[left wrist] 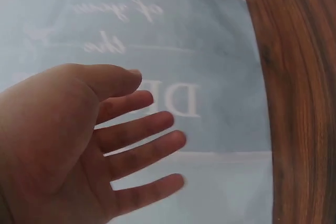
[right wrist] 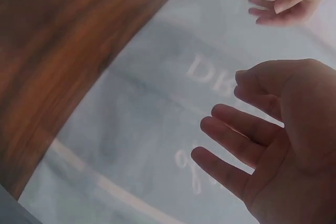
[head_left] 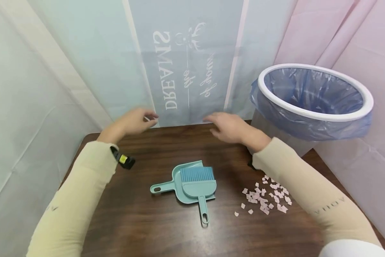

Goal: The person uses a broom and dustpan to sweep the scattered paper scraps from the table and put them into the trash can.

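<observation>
My left hand point(head_left: 135, 121) is held over the far edge of the table, its fingers loosely bent and spread, holding nothing. Across from it, my right hand point(head_left: 228, 126) hovers near the same edge, also with nothing in it. On the table in front of me lies a light teal dustpan point(head_left: 179, 195), its handle pointing left. A small brush point(head_left: 197, 184) rests on the dustpan, blue bristles away from me and handle toward me. Small torn scraps of pale pink paper point(head_left: 260, 196) are scattered to the right, partly beside my right sleeve.
A trash bin point(head_left: 311, 116) with a white rim and blue liner bag stands at the back right. Behind the dark wooden table point(head_left: 131, 217) hangs a pale blue cloth point(head_left: 192, 64) with mirrored lettering. Light cloth walls close in both sides.
</observation>
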`<state>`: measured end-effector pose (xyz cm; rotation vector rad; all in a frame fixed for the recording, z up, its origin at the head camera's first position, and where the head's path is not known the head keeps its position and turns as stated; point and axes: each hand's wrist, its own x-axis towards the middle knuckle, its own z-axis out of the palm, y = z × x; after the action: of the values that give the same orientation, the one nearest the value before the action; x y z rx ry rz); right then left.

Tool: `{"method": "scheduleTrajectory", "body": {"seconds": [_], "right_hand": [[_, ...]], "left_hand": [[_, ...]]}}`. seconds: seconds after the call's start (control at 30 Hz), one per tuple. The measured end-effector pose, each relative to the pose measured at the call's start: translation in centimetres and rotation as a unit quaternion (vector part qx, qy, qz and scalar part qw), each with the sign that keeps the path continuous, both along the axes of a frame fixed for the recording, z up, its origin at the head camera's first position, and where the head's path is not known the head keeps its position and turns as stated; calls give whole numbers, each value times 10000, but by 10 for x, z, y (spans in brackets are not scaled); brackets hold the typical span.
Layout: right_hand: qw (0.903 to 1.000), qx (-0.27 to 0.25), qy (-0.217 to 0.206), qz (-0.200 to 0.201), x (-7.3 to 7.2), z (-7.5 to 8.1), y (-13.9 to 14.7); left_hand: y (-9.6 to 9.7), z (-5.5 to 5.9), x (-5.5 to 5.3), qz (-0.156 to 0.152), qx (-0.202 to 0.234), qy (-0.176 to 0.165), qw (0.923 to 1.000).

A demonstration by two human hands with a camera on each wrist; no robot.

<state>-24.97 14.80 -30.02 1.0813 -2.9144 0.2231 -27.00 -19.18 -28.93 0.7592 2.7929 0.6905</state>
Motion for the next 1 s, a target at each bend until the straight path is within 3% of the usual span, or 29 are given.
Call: {"method": "scheduleTrajectory", "body": {"seconds": [0.13, 0.23, 0.33, 0.5, 0.8, 1.0], "right_hand": [[9978, -305, 236, 540, 32, -13, 11], [9947, -511, 368, 813, 55, -25, 22], [9911, -709, 457, 1031, 76, -40, 31], [9819, -1017, 572, 1490, 105, -65, 40], [9745, -1013, 570, 1921, 148, -104, 34], [9706, -663, 597, 2235, 164, -128, 21]], "left_hand": [[-18, -6, 34, -127, 209, -97, 9997], [-32, -16, 62, -123, 427, -189, 9988], [-47, -31, 91, 52, 547, -312, 9980], [-63, -55, 131, 476, 794, -227, 9954], [-52, -94, 182, 1038, 1439, -136, 9840], [-33, -126, 199, 1580, 1825, -423, 9695]]}}
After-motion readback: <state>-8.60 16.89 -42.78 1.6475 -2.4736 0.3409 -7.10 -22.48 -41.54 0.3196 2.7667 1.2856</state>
